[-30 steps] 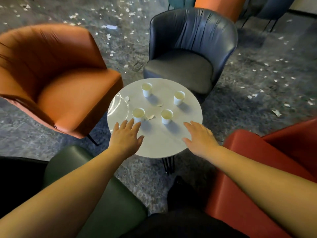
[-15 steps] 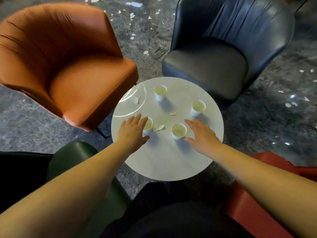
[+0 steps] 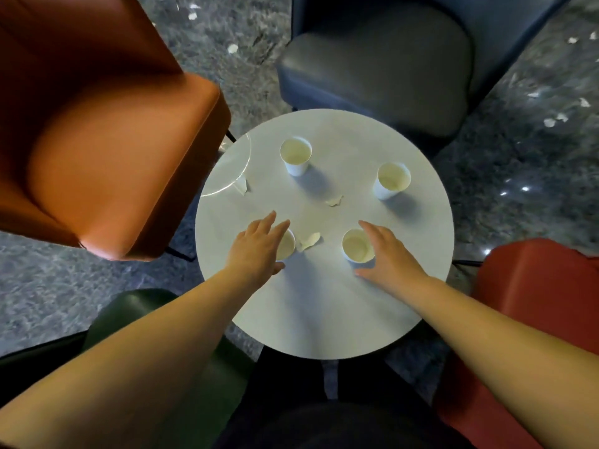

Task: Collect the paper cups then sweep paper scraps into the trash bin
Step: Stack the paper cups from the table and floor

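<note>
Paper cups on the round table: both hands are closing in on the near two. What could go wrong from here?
1. The left hand covers much of the near-left cup; a blind grab could tip it, and whether any cup holds liquid cannot be told.
2. The right hand reaches around the near-right cup with open fingers; a hard squeeze could crush it.
3. The paper scrap between those cups could be swept off the table to the floor.
</note>
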Demonstrator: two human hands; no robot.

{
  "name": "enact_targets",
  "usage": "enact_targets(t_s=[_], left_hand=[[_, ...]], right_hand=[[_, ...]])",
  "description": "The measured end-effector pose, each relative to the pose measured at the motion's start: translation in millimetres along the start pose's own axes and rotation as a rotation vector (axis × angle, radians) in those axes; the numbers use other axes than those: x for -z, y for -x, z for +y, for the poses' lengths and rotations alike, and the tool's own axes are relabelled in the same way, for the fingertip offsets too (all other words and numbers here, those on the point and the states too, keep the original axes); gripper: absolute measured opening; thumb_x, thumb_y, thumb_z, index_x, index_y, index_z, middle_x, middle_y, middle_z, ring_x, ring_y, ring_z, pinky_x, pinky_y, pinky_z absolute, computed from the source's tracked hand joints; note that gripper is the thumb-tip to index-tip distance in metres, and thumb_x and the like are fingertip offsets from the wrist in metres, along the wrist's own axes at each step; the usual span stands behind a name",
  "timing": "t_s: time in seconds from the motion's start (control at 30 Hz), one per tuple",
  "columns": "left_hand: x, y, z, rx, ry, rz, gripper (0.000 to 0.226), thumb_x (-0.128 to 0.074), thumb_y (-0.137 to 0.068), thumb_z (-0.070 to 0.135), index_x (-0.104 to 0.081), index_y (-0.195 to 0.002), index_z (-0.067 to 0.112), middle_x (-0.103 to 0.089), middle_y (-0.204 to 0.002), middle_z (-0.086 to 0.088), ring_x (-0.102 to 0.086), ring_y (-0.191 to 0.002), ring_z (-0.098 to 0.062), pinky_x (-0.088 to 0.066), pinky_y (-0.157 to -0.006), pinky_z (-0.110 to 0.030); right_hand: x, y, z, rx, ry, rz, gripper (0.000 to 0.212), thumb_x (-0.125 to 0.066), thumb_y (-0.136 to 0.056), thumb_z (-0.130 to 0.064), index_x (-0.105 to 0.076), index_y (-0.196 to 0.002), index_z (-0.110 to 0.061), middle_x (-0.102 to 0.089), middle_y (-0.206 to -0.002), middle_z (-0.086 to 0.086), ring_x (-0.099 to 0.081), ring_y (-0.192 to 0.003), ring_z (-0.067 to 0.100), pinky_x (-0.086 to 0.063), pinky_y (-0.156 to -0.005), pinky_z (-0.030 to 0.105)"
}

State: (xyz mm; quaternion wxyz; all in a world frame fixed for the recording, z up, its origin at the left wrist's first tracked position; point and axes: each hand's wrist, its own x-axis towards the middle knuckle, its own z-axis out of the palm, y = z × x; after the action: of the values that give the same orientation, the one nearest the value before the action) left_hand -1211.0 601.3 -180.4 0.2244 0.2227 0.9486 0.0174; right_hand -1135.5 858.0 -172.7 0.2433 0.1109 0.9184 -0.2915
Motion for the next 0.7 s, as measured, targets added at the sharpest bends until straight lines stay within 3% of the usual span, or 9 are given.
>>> enact_targets(t_s=[0.3, 0.5, 0.6, 0.7], left_hand=[[5.3, -17.3, -11.7, -0.095, 0.123, -0.020, 0.081, -0.074, -0.083, 0.035, -0.029, -0.149, 0.023, -0.035, -0.150, 0.000, -0.042, -0.129, -0.024, -0.048, -0.095, -0.038], [37.1, -11.1, 22.7, -0.187, 0.468, 0.306, 0.086, -0.084, -0.072, 0.034, -0.042, -0.143, 0.010, -0.047, -0.139, -0.007, -0.053, -0.116, -0.024, -0.048, -0.095, -0.034], [43.9, -12.2, 50.7, -0.286, 0.572, 0.256, 0.087, -0.085, -0.071, 0.035, -0.043, -0.143, 0.009, -0.048, -0.137, -0.007, -0.054, -0.116, -0.023, -0.052, -0.095, -0.037], [38.6, -17.9, 69.4, -0.346, 0.519, 0.188, 0.089, -0.083, -0.072, 0.039, -0.041, -0.145, 0.012, -0.047, -0.139, -0.005, -0.053, -0.118, -0.023, -0.050, -0.097, -0.036]], right_hand=[[-13.4, -6.6, 2.7, -0.088, -0.071, 0.040, 0.094, -0.075, -0.078, -0.034, -0.016, -0.151, -0.029, -0.028, -0.150, 0.002, -0.037, -0.132, 0.025, -0.040, -0.103, 0.041], [-7.4, -4.4, 0.7, -0.134, -0.117, 0.068, 0.104, -0.076, -0.076, -0.033, -0.005, -0.152, -0.030, -0.027, -0.151, 0.005, -0.039, -0.132, 0.028, -0.042, -0.101, 0.043], [-5.3, -1.2, 2.6, -0.160, -0.153, 0.086, 0.105, -0.075, -0.077, -0.038, -0.003, -0.152, -0.029, -0.027, -0.151, 0.007, -0.038, -0.133, 0.028, -0.041, -0.102, 0.045], [-6.0, 4.3, 6.8, -0.178, -0.205, 0.109, 0.108, -0.076, -0.076, -0.042, -0.001, -0.153, -0.027, -0.030, -0.149, 0.009, -0.038, -0.133, 0.028, -0.040, -0.103, 0.045]])
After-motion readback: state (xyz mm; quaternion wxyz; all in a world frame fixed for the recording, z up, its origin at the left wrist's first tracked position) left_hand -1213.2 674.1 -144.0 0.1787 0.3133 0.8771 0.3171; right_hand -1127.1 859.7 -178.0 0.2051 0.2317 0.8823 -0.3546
